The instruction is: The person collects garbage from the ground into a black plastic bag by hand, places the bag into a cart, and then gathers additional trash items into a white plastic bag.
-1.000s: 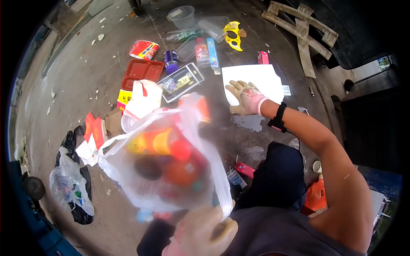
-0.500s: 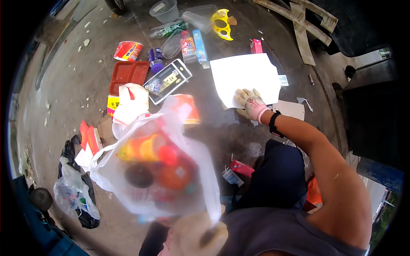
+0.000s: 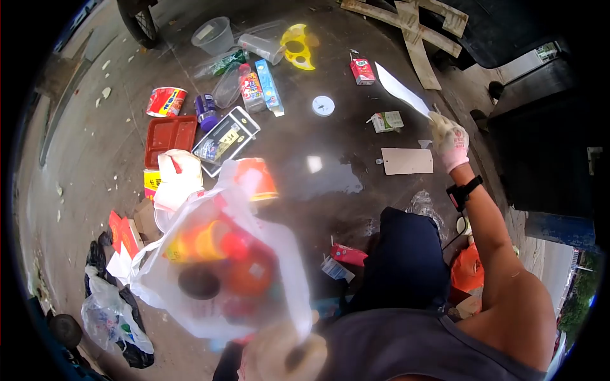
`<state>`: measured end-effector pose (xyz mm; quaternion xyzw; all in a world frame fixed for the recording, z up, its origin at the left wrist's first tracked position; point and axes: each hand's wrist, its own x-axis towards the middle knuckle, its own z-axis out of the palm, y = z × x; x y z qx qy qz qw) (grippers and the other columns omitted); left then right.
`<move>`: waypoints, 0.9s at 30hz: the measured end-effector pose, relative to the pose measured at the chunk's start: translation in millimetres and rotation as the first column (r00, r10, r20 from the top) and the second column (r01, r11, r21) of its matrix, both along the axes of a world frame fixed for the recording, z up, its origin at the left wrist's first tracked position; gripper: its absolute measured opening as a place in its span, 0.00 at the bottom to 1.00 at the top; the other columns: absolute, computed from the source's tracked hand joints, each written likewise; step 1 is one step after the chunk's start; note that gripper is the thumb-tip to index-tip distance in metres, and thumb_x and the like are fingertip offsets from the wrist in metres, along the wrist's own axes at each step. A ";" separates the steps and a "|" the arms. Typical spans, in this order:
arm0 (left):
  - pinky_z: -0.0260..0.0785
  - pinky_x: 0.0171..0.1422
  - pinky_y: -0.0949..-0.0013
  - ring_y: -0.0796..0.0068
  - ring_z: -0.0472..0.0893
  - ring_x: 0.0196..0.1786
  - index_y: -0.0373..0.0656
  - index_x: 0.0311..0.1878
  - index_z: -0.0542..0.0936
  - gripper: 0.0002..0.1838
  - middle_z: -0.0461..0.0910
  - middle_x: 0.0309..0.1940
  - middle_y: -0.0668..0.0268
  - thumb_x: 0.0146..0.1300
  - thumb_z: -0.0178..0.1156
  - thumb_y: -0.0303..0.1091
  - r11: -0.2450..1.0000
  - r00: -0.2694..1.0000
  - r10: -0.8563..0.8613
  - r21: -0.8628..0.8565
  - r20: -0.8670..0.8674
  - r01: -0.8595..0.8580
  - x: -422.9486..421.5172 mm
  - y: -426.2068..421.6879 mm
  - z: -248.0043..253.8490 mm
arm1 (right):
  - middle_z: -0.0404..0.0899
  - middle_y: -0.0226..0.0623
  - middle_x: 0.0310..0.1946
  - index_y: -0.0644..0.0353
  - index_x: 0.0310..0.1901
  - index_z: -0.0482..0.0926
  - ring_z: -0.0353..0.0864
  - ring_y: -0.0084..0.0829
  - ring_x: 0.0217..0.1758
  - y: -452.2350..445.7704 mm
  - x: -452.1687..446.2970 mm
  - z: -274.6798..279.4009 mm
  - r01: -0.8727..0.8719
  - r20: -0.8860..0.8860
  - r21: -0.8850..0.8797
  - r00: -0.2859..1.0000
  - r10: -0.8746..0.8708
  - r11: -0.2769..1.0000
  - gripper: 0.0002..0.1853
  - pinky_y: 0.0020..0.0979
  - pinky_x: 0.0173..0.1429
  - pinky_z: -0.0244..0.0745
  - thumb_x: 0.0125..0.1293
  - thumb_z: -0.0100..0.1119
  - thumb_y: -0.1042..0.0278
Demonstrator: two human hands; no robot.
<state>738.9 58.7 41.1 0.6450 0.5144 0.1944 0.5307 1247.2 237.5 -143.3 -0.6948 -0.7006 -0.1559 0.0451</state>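
My left hand, in a pale work glove, is closed on the rim of a translucent white plastic bag. Bright containers, yellow, orange and red, show blurred inside the bag. At the right, my gloved right hand grips a white sheet of paper by its lower end. The sheet is lifted off the ground and seen nearly edge-on. Left of that hand lie a green-and-white drink carton, a beige card and a round white lid. A red drink carton lies beyond them.
On the ground at the left are a red tray, a black-and-white box, a purple bottle and a red instant-noodle tub. Plastic containers lie behind. Wooden slats and a dark bin stand right.
My right hand has taken hold of the paper and lifted it up and to the right, uncovering the lid and drink carton. The left hand still holds the bag.
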 end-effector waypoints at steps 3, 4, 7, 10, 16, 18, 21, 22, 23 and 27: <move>0.78 0.41 0.61 0.56 0.86 0.35 0.37 0.42 0.84 0.06 0.85 0.34 0.56 0.65 0.65 0.28 0.999 1.000 -0.005 -0.036 0.004 0.005 -0.7 -3.3 -1.7 | 0.88 0.38 0.49 0.51 0.57 0.81 0.87 0.43 0.52 -59.7 38.0 -14.4 0.069 0.095 -0.092 0.994 -0.060 0.993 0.15 0.44 0.55 0.80 0.70 0.56 0.69; 0.78 0.42 0.62 0.57 0.87 0.35 0.37 0.42 0.84 0.06 0.86 0.34 0.56 0.65 0.65 0.28 0.998 1.000 -0.004 -0.060 0.011 0.004 -0.6 -3.6 -0.5 | 0.88 0.38 0.49 0.51 0.56 0.81 0.87 0.43 0.52 -80.5 44.9 -20.8 0.107 0.107 -0.131 0.990 -0.093 0.986 0.15 0.44 0.55 0.80 0.70 0.55 0.69; 0.77 0.41 0.63 0.61 0.86 0.34 0.37 0.44 0.85 0.07 0.86 0.34 0.58 0.66 0.64 0.29 0.994 0.999 -0.003 -0.105 0.039 0.007 2.4 1.6 5.4 | 0.87 0.39 0.49 0.51 0.52 0.81 0.87 0.42 0.52 -132.7 70.6 -65.5 0.237 0.093 -0.286 0.971 -0.219 0.929 0.12 0.43 0.56 0.80 0.70 0.53 0.71; 0.74 0.37 0.65 0.67 0.83 0.31 0.39 0.45 0.85 0.07 0.86 0.32 0.61 0.67 0.64 0.29 0.990 0.999 0.010 -0.143 0.041 -0.004 3.8 4.8 7.2 | 0.88 0.43 0.47 0.49 0.48 0.84 0.87 0.46 0.50 -171.0 78.0 -98.0 0.380 0.179 -0.543 0.924 -0.339 0.749 0.11 0.46 0.53 0.81 0.74 0.51 0.62; 0.64 0.31 0.73 0.81 0.72 0.25 0.40 0.45 0.86 0.07 0.82 0.29 0.69 0.68 0.63 0.30 0.995 1.000 -0.003 -0.101 0.013 0.004 5.4 0.1 4.7 | 0.89 0.48 0.41 0.58 0.47 0.86 0.89 0.51 0.47 -191.8 51.7 -111.3 0.394 0.171 -0.749 0.892 -0.419 0.533 0.18 0.50 0.53 0.81 0.74 0.52 0.54; 0.62 0.30 0.76 0.84 0.71 0.26 0.40 0.45 0.86 0.07 0.82 0.29 0.71 0.69 0.63 0.31 0.991 1.000 -0.001 -0.135 0.030 0.005 5.4 -0.2 3.9 | 0.89 0.48 0.42 0.57 0.46 0.87 0.89 0.49 0.48 -195.2 52.3 -117.4 0.349 0.174 -0.757 0.923 -0.344 0.553 0.15 0.49 0.53 0.81 0.72 0.53 0.59; 0.61 0.31 0.78 0.87 0.70 0.27 0.39 0.45 0.86 0.07 0.81 0.29 0.74 0.70 0.63 0.31 0.970 0.997 0.051 -0.241 0.054 -0.037 6.9 -1.5 4.1 | 0.89 0.45 0.43 0.55 0.45 0.87 0.90 0.46 0.48 -199.1 53.2 -110.0 0.368 0.239 -0.693 0.929 -0.283 0.621 0.13 0.48 0.51 0.82 0.70 0.53 0.64; 0.60 0.31 0.79 0.88 0.70 0.27 0.39 0.45 0.86 0.08 0.81 0.29 0.75 0.71 0.63 0.32 0.970 0.996 0.058 -0.239 0.066 -0.040 7.7 -1.3 3.9 | 0.89 0.44 0.44 0.54 0.46 0.87 0.90 0.45 0.48 -201.9 55.2 -105.0 0.380 0.269 -0.697 0.925 -0.270 0.608 0.12 0.47 0.51 0.82 0.70 0.53 0.66; 0.60 0.31 0.79 0.89 0.70 0.27 0.38 0.45 0.86 0.08 0.80 0.29 0.76 0.71 0.63 0.32 0.970 0.995 0.066 -0.240 0.079 -0.045 7.8 -1.7 3.3 | 0.89 0.43 0.44 0.54 0.46 0.87 0.90 0.45 0.49 -205.1 58.9 -97.6 0.392 0.299 -0.702 0.920 -0.254 0.594 0.12 0.47 0.50 0.82 0.70 0.53 0.67; 0.58 0.31 0.80 0.89 0.69 0.27 0.38 0.45 0.86 0.08 0.78 0.28 0.77 0.70 0.63 0.31 0.963 0.994 0.074 -0.264 0.076 -0.051 4.2 -5.3 0.3 | 0.88 0.40 0.49 0.53 0.52 0.84 0.89 0.42 0.52 -219.0 83.5 -72.0 0.470 0.386 -0.679 0.882 -0.270 0.564 0.14 0.45 0.54 0.81 0.70 0.54 0.69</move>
